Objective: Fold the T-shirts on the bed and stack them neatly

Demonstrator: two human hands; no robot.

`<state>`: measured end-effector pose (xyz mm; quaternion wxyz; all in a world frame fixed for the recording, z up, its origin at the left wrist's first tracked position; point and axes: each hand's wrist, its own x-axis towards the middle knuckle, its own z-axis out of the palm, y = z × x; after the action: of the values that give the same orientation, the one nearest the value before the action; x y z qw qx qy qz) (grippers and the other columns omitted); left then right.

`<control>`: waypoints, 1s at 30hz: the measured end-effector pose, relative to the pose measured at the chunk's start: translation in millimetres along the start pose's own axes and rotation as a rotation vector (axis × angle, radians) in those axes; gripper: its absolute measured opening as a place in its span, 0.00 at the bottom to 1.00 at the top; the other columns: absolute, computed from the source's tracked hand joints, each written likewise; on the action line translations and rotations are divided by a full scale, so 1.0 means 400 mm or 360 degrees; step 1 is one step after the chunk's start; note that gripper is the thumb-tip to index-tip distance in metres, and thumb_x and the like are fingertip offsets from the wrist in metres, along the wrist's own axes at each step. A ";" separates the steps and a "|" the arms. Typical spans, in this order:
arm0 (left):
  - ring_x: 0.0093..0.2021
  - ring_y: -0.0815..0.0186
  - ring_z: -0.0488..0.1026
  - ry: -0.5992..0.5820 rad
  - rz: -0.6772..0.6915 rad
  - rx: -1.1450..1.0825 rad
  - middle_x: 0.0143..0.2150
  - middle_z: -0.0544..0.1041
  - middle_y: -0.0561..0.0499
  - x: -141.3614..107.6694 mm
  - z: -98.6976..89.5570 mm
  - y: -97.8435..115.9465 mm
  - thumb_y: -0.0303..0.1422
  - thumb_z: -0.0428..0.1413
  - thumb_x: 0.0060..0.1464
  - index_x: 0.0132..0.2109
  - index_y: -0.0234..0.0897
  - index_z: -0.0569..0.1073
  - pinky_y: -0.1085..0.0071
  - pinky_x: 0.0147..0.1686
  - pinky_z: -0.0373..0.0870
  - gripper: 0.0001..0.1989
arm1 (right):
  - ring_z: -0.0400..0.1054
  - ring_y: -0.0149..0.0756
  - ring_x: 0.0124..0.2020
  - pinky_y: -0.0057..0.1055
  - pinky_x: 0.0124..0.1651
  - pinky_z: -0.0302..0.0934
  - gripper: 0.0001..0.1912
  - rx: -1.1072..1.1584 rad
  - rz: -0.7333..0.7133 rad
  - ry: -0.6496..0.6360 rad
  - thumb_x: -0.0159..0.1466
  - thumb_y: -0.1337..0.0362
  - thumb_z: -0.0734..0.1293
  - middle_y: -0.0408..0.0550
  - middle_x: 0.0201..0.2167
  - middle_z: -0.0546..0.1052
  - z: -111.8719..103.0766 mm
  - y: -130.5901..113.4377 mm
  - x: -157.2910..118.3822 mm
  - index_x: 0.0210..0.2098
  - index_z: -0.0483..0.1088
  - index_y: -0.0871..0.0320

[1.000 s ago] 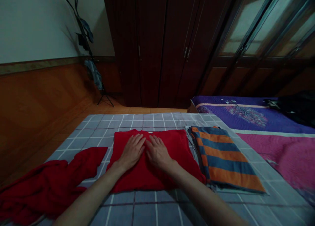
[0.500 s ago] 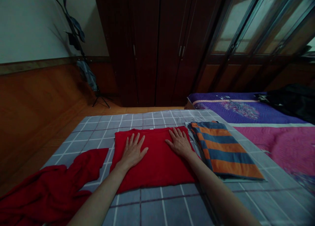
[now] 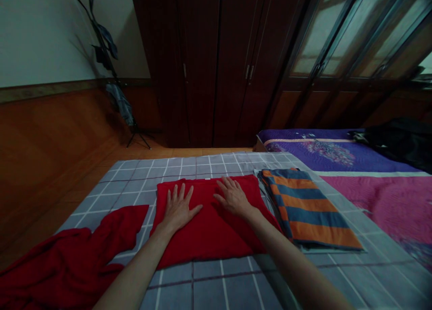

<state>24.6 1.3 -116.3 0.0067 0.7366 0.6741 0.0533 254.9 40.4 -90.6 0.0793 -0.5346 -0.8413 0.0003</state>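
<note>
A folded red garment (image 3: 209, 233) lies flat on the grey checked bed cover (image 3: 205, 283). My left hand (image 3: 178, 208) rests on its left part, palm down with fingers spread. Over the upper middle of the same cloth is my right hand (image 3: 232, 196), fingers apart, casting a shadow on it; whether it touches the cloth I cannot tell. Neither hand holds anything. Just right of the red cloth sits a folded garment with orange and blue stripes (image 3: 310, 206). A crumpled red garment (image 3: 74, 260) lies at the left.
A second bed with a purple and pink cover (image 3: 367, 193) stands at the right, with a dark cloth (image 3: 401, 137) on it. A dark wardrobe (image 3: 216, 67) is at the back. A stand with clothes (image 3: 119, 104) is at the back left.
My right hand has moved left, from the cloth's right part toward its middle. My left hand has shifted slightly left on the cloth.
</note>
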 end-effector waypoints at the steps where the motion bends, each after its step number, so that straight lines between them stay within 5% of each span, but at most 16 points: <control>1: 0.69 0.43 0.37 -0.0003 -0.0006 0.0006 0.70 0.45 0.39 0.000 0.000 0.000 0.61 0.41 0.53 0.68 0.42 0.50 0.45 0.63 0.36 0.42 | 0.46 0.43 0.66 0.41 0.64 0.41 0.30 0.0021 -0.0055 -0.0023 0.67 0.46 0.54 0.50 0.66 0.55 0.006 -0.008 0.008 0.63 0.57 0.53; 7: 0.69 0.43 0.38 0.0015 -0.0007 0.0021 0.70 0.45 0.40 -0.001 0.005 -0.001 0.59 0.43 0.53 0.68 0.43 0.49 0.44 0.63 0.36 0.41 | 0.42 0.54 0.66 0.53 0.63 0.38 0.37 0.0041 0.0042 0.0007 0.66 0.44 0.51 0.63 0.66 0.51 0.045 -0.042 0.027 0.65 0.52 0.65; 11: 0.68 0.42 0.38 0.0033 0.0015 -0.0001 0.70 0.46 0.40 -0.002 0.010 -0.006 0.60 0.43 0.54 0.68 0.44 0.51 0.44 0.62 0.37 0.41 | 0.41 0.46 0.67 0.46 0.65 0.37 0.36 0.0046 -0.0109 -0.0020 0.65 0.40 0.50 0.49 0.67 0.50 0.054 -0.055 0.030 0.65 0.52 0.53; 20: 0.68 0.43 0.40 0.0039 0.0054 0.0029 0.69 0.47 0.38 -0.002 0.008 -0.009 0.60 0.41 0.54 0.67 0.39 0.53 0.43 0.62 0.39 0.41 | 0.41 0.52 0.67 0.49 0.65 0.37 0.37 -0.0099 0.0181 0.0010 0.66 0.44 0.53 0.61 0.66 0.52 -0.001 0.118 -0.048 0.64 0.54 0.65; 25: 0.68 0.42 0.40 0.0035 0.0061 0.0040 0.69 0.47 0.38 -0.004 0.011 -0.011 0.60 0.41 0.55 0.68 0.39 0.52 0.43 0.62 0.39 0.41 | 0.40 0.50 0.67 0.48 0.66 0.36 0.36 -0.0119 0.0054 0.0070 0.66 0.44 0.54 0.57 0.67 0.51 0.003 0.139 -0.146 0.65 0.54 0.61; 30: 0.68 0.43 0.41 0.0032 0.0059 0.0036 0.69 0.48 0.38 0.000 0.011 -0.013 0.59 0.41 0.55 0.68 0.39 0.52 0.43 0.62 0.40 0.41 | 0.44 0.48 0.66 0.46 0.65 0.41 0.32 -0.0041 0.0184 0.0091 0.67 0.49 0.54 0.57 0.65 0.55 0.014 0.154 -0.180 0.63 0.57 0.65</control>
<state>19.9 2.1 -121.1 -0.0093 0.7484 0.6610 0.0533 339.4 2.5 -110.8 0.0962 -0.5832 -0.8064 -0.0212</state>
